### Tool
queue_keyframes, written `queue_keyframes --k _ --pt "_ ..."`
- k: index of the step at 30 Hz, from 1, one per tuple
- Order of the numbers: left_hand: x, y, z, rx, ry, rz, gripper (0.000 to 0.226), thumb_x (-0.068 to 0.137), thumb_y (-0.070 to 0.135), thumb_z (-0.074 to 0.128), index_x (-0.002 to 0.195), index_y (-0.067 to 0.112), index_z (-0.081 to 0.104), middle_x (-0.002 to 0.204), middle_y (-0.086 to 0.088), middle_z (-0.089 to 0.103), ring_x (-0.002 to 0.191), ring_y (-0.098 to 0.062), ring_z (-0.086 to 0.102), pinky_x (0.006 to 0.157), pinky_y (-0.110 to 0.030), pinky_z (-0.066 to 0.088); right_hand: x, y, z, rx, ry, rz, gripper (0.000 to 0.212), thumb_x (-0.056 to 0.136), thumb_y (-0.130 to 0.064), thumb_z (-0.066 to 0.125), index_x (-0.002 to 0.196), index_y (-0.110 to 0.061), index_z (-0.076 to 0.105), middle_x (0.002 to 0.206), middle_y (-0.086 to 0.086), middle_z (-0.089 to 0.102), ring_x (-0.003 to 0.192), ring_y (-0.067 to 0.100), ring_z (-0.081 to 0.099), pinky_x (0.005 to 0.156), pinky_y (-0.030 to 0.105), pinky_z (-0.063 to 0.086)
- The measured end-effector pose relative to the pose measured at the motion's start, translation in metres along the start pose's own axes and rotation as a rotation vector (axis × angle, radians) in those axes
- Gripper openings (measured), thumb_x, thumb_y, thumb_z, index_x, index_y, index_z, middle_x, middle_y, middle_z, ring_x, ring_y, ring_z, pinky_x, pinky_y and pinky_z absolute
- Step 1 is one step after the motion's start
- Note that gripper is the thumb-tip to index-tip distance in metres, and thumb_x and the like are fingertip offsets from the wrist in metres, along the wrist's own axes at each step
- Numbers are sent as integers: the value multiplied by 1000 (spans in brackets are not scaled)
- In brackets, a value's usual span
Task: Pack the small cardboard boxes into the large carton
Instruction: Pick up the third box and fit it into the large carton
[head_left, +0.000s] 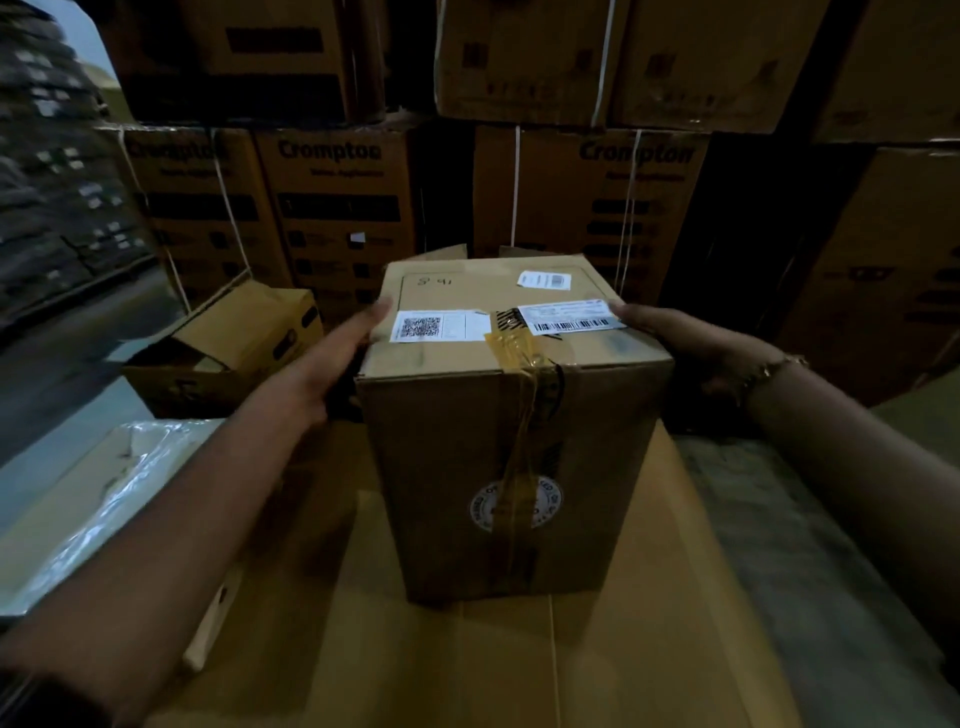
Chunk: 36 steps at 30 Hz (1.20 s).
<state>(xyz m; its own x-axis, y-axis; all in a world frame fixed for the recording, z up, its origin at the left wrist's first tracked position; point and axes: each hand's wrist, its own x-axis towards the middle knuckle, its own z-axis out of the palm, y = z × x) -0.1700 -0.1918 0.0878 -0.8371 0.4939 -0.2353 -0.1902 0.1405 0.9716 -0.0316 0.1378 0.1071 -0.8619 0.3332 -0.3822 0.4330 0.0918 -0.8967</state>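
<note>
A taped brown cardboard box (509, 447) with white barcode labels on its top and a round stamp on its front stands upright in the middle, on a flat sheet of cardboard (649, 649). My left hand (332, 358) presses flat against its left side near the top. My right hand (691, 343), with a bracelet at the wrist, holds its right side at the top edge. An open carton (228, 353) lies tipped on its side to the left behind my left arm, flaps apart.
Tall stacks of printed, strapped cartons (343, 208) form a wall close behind the box. A clear plastic sheet (114, 499) lies over a surface at the lower left. A dim aisle with shelving (57, 208) runs off at the far left.
</note>
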Motion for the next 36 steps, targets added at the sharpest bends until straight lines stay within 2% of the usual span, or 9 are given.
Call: queue_keyframes --k 5,9,11,14,18,21,26,31,36 --pt "34 18 9 69 -61 -31 40 91 37 65 118 8 64 77 -5 77 61 -15 73 54 -24 58 16 -20 3 -28 12 79 54 83 -59 67 108 -11 67 81 6 75 62 17 70 55 25 57" --pt "33 12 9 15 -84 16 55 79 43 75 117 6 66 91 -8 77 72 -19 74 66 -29 60 9 -16 6 -16 52 -52 46 87 -51 67 109 -11 67 86 5 75 65 16 71 54 24 56" --pt "26 -2 9 49 -31 124 76 63 48 86 125 10 64 105 -8 76 88 -24 74 77 -35 58 7 0 8 -14 105 -228 56 79 -55 73 116 -14 65 94 3 76 77 18 73 68 29 58" --pt "10 -46 11 87 51 243 72 72 34 84 136 22 53 120 -3 70 108 -22 68 91 -43 54 1 55 16 15 152 -358 88 63 -60 82 136 -24 49 120 3 70 103 24 71 86 48 57" --pt "-7 -102 9 -74 19 195 50 85 49 58 128 24 63 121 -6 68 120 -33 59 100 -56 45 -6 131 29 305 146 -270 65 79 -80 51 128 -38 62 130 1 65 116 29 63 90 57 54" --pt "-13 -127 13 -106 60 51 48 95 67 36 118 41 69 121 -3 70 116 -31 62 99 -57 46 -6 164 38 383 140 -128 66 85 -83 33 130 -44 60 131 0 65 117 29 63 92 59 51" --pt "-12 -161 10 -50 27 -81 66 70 86 55 110 37 74 121 -5 72 117 -29 64 104 -60 45 -9 184 49 278 150 -2 83 67 -89 51 132 -38 59 129 2 65 116 27 61 90 55 50" --pt "8 -140 3 -55 6 -153 64 69 66 71 111 18 75 112 -12 75 105 -30 69 105 -51 46 10 152 36 210 169 50 71 75 -70 66 130 -25 62 116 5 67 104 30 63 78 43 54" --pt "32 -110 18 -44 -35 -195 46 84 49 68 115 15 66 100 -10 74 83 -25 70 71 -34 57 26 112 41 123 49 197 64 81 -55 71 126 -11 59 109 13 66 80 29 67 71 40 55"
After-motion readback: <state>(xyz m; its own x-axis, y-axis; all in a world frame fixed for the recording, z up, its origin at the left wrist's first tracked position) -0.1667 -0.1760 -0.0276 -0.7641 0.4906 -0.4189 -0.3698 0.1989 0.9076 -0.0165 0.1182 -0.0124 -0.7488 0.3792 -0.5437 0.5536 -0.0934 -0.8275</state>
